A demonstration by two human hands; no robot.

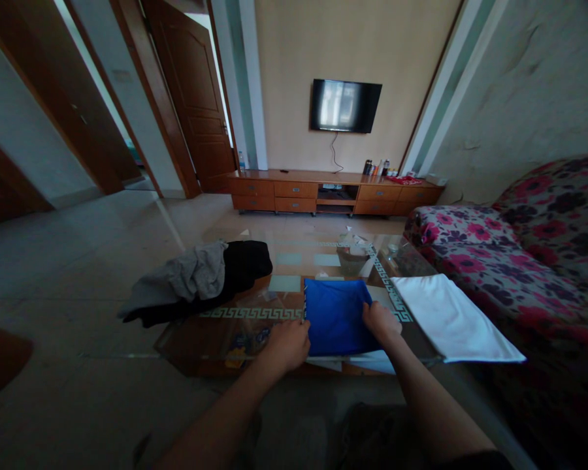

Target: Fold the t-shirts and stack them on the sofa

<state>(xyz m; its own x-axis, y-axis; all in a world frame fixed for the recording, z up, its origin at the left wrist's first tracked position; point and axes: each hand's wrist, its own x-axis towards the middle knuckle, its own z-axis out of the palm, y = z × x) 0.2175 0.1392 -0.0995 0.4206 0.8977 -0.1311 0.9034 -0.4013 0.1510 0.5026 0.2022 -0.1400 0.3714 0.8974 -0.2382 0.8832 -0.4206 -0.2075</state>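
Observation:
A blue cloth (336, 316), folded into a near rectangle, lies flat on the glass coffee table (255, 301) in front of me. My left hand (293, 344) is closed at its left edge, pinching the fabric. On the opposite side, my right hand (382, 322) grips the right edge with curled fingers. A white folded cloth (455, 316) lies to the right and reaches past the table's right edge. Over the table's left end, grey and black garments (196, 277) sit in a loose heap.
A flower-patterned sofa (500, 245) stands along the right side. Beyond the table is a low wooden TV cabinet (294, 189) with bottles (375, 168) on it, below a wall-mounted television (345, 106). Tiled floor (108, 261) stretches away to the left.

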